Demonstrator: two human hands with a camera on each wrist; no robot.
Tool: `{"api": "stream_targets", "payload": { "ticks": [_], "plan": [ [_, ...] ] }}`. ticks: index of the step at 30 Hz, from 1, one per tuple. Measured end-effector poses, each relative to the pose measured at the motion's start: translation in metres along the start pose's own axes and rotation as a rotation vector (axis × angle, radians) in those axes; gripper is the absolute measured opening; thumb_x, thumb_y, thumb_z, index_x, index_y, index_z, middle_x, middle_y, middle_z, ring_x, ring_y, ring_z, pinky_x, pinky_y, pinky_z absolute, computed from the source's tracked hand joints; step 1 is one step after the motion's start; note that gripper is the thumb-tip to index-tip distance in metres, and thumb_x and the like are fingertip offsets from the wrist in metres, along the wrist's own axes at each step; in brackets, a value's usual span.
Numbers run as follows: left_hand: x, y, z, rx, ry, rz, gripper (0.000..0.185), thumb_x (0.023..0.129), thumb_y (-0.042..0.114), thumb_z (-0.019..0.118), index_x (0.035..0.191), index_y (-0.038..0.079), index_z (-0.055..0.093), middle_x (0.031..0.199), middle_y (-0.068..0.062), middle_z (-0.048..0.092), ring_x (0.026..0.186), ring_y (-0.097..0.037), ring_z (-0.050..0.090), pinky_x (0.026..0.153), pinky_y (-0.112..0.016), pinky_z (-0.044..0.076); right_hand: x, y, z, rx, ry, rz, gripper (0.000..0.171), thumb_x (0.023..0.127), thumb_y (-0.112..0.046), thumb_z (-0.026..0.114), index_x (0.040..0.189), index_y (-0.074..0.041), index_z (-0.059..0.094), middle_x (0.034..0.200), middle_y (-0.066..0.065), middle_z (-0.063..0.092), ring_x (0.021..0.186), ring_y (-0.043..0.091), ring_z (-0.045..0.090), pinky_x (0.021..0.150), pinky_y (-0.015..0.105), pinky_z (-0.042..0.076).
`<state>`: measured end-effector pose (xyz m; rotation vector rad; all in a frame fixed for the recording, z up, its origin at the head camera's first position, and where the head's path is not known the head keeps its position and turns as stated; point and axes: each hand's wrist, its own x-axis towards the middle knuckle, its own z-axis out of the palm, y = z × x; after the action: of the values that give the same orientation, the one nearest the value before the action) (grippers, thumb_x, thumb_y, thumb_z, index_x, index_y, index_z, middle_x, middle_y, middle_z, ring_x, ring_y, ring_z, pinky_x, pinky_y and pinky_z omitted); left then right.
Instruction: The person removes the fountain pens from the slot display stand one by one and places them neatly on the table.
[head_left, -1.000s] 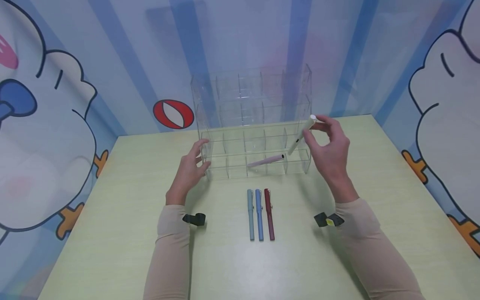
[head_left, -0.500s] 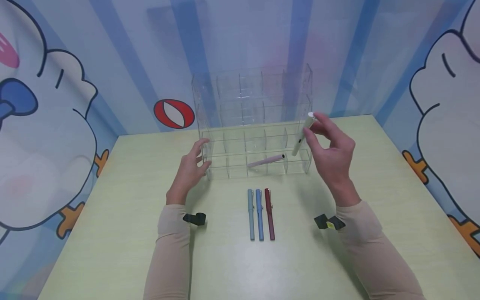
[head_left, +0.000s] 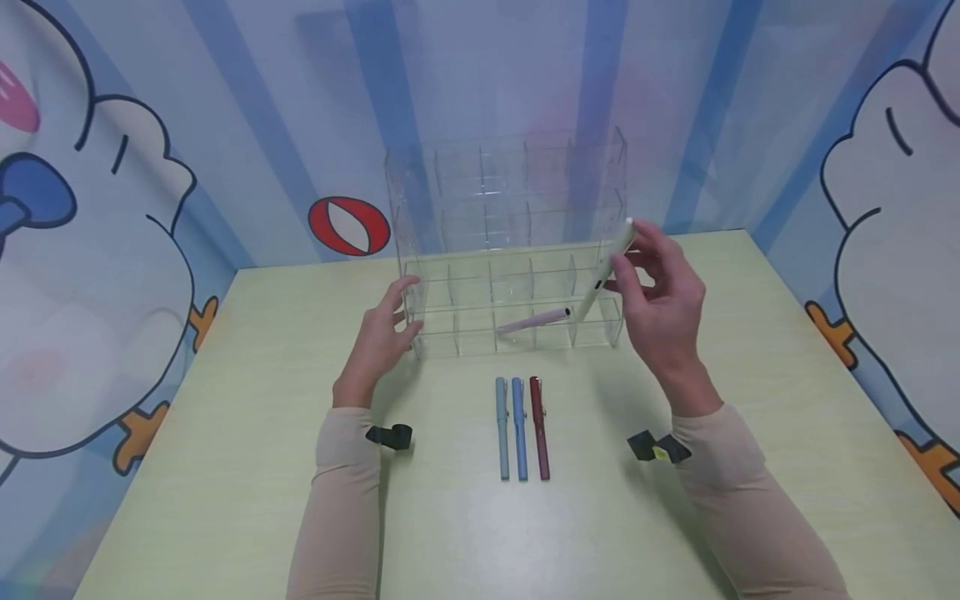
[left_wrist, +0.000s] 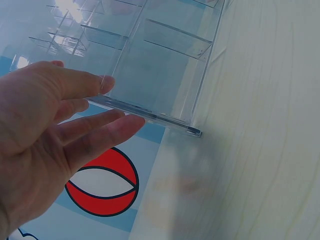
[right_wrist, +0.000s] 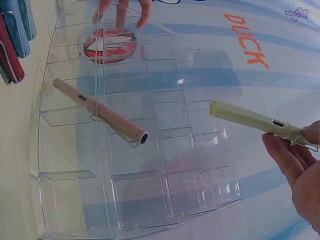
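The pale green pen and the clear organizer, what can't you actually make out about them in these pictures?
- Pale green pen: in the right wrist view the right hand covers its back end; whether its tip has entered a compartment is unclear in the head view.
- Clear organizer: transparent walls blur together, so the pink pen's exact compartment is uncertain.
- Left hand: the left wrist view's edge cuts off its palm.

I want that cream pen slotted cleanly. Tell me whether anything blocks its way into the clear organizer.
Nothing visible blocks it. The cream pen, pinched by the right hand, points into the clear organizer near its right end. The pink pen lies in a compartment further left, apart from the tip.
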<state>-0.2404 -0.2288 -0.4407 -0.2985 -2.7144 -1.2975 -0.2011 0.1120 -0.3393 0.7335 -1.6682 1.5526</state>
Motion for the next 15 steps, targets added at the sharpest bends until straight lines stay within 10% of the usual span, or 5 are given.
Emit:
{"api": "stream_targets", "payload": {
  "ticks": [15],
  "plan": [
    [0.0, -0.001, 0.001, -0.035, 0.0, -0.024, 0.07, 0.086, 0.011, 0.062, 0.133, 0.049, 0.025, 0.143, -0.006, 0.03, 0.118, -0.035, 0.043, 0.072, -0.037, 0.053, 0.002, -0.012, -0.006, -0.085, -0.136, 0.284, 0.041, 0.088, 0.008, 0.048, 0.128, -0.003, 0.042, 0.098, 0.02, 0.043, 0.086, 0.031, 0.057, 0.061, 0.032, 0.054]
  ]
}}
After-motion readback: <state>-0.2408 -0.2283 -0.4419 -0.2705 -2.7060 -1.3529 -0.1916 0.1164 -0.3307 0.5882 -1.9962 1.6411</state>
